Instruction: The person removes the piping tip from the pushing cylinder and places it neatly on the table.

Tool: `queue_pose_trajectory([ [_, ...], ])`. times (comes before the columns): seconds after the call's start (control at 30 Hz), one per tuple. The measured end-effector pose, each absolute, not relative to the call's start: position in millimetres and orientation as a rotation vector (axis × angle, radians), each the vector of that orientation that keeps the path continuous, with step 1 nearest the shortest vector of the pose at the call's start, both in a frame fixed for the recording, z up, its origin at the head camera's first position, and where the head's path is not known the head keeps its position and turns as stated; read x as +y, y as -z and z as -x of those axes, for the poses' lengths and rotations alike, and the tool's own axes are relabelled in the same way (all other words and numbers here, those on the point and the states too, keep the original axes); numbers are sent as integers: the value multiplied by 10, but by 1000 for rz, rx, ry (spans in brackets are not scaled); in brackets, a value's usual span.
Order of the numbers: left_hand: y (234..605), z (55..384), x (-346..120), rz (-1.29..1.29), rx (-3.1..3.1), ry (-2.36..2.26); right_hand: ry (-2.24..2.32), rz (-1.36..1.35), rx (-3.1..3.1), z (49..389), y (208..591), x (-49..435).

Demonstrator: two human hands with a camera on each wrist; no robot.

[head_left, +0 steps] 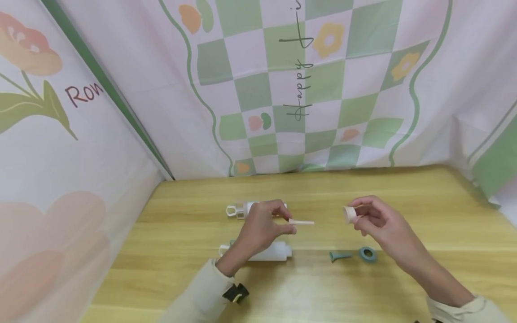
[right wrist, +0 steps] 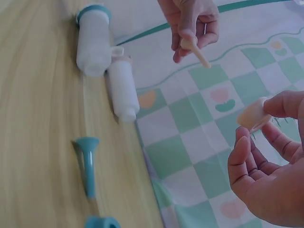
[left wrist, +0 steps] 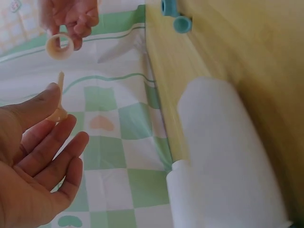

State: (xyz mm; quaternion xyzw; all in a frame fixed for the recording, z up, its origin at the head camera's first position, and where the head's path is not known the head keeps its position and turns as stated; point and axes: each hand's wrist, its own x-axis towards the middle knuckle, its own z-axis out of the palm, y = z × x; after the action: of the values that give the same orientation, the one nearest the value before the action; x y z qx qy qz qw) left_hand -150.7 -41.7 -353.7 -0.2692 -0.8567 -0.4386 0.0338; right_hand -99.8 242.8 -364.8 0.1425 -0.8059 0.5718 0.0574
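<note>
My left hand (head_left: 260,226) pinches a small cream funnel-like piece (head_left: 303,222) by its flared end, with the thin stem pointing right. My right hand (head_left: 383,226) holds a short cream ring or collar (head_left: 348,215) between thumb and fingers, apart from the stem. Seen in the left wrist view, the ring (left wrist: 49,48) is hollow right through. Below the hands on the table lie a teal funnel-like piece (head_left: 341,255) with a flared end and a teal ring (head_left: 368,260). Two white bottles lie on their sides by my left hand, the nearer bottle (head_left: 270,252) partly hidden by the wrist.
The rear bottle (right wrist: 124,90) has a cream collar and a white loop at its end; a teal collar (right wrist: 95,8) circles the other one. Printed cloth (head_left: 291,89) hangs behind the wooden table (head_left: 202,193) and along its left side.
</note>
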Motion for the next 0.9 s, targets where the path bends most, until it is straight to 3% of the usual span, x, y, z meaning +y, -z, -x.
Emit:
queue_pose_trajectory([
  [0.9,3383,1952,32,746,-2763,1203,-1131,-328,-2653,1351,3575,2707],
])
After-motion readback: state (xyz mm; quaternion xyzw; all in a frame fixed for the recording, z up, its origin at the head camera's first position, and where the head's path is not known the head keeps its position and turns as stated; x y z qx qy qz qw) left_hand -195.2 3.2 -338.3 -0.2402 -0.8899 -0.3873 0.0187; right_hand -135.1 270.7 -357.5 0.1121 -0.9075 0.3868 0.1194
